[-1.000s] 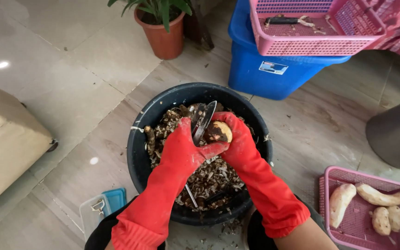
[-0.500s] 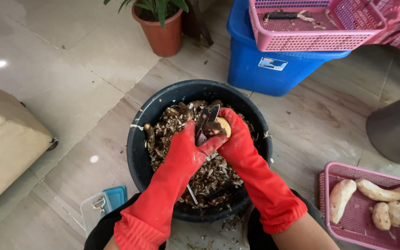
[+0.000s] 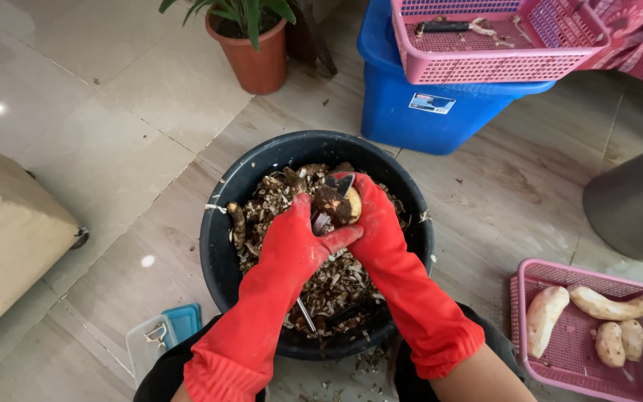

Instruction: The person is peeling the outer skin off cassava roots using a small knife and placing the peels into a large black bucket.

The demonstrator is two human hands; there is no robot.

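- Our left hand (image 3: 303, 238), in a red glove, sits over the tub (image 3: 221, 246); fingers (image 3: 336, 238) curled tight round a peeler (image 3: 321, 222), metal tip showing just past the fingertips.
- The peeler's tip is pressed against the root (image 3: 338, 202); we can't see the handle, the glove hides it.
- Our right hand (image 3: 370, 216), also red-gloved, is wrapped round the root from the right and behind; fingers closed on it, gloved fingertips curling over the top.
- The root lies between both hands, above the middle of the tub, mostly dark skin with a pale peeled patch on its right edge next to the right palm.
- The left fingertips touch the root's lower left side; the right fingers cover its far side.
- Peelings (image 3: 329, 283) fill the black tub under the hands, brown and pale scraps, and a few unpeeled roots (image 3: 237, 223) lie at the left rim.
- Near left on the floor: a clear box with a blue lid (image 3: 165, 335).
- Near right: a pink basket (image 3: 530, 283) holding peeled roots (image 3: 545, 320), well apart from the hands.
- Far left: a beige stool (image 3: 9, 246).
- Beyond the tub: a blue bin (image 3: 426, 112) with a pink crate (image 3: 485, 59) resting on top.
- Far back: a terracotta pot (image 3: 254, 63) with a green plant.
- Right edge: a grey can (image 3: 634, 201), cropped.
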